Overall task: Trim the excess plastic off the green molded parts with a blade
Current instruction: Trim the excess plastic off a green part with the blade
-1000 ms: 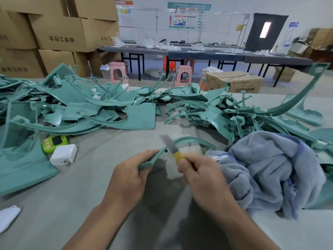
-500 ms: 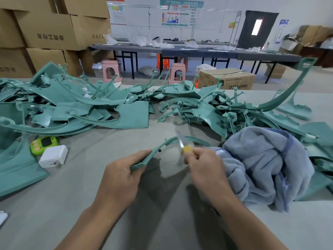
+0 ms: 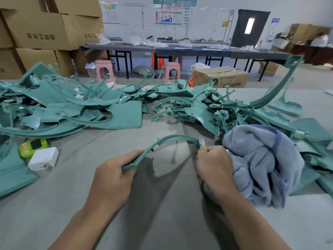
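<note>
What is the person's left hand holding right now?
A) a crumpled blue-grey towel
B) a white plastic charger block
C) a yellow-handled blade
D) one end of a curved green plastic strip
D: the left hand grips the near end of the curved green plastic strip, while the right hand holds the yellow-handled blade at the strip's far end.

Bright, even overhead light. Your shadows fall soft on the table (image 3: pixel 54 213). Door window (image 3: pixel 249 26) blown out; right edge blurred.
</note>
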